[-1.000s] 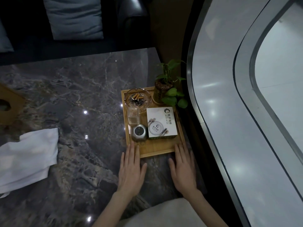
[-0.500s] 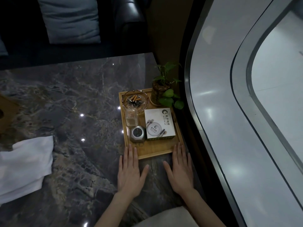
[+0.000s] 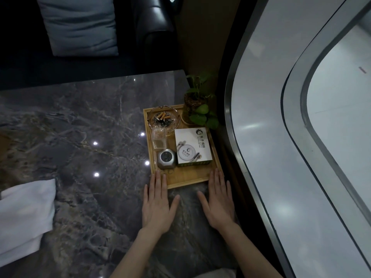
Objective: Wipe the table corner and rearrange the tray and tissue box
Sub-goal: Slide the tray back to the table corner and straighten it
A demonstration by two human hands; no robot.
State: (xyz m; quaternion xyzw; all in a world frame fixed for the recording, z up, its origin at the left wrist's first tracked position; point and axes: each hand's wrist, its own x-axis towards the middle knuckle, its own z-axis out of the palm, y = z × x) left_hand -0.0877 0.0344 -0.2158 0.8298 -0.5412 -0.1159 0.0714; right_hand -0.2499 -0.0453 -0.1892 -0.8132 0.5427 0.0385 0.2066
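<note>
A wooden tray (image 3: 189, 180) sits at the right edge of the dark marble table (image 3: 80, 127). On it stand a white tissue box (image 3: 192, 146), a glass ashtray (image 3: 163, 118) with cigarette butts, a small clear box (image 3: 159, 138), a grey metal cube (image 3: 166, 158) and a potted plant (image 3: 197, 103). My left hand (image 3: 157, 205) lies flat on the table, fingertips on the tray's near left rim. My right hand (image 3: 218, 201) lies flat too, fingertips at the near right corner. Both hands hold nothing. A white cloth (image 3: 24, 215) lies at the left.
A curved grey ledge with a metal rim (image 3: 236, 157) runs along the table's right side, close to the tray. A dark leather sofa (image 3: 152, 23) with a blue-grey cushion (image 3: 80, 25) stands behind the table.
The tray has slid a little further from me toward the back right, with both flat hands following its near edge. The view has shifted, so the cloth sits further left.
</note>
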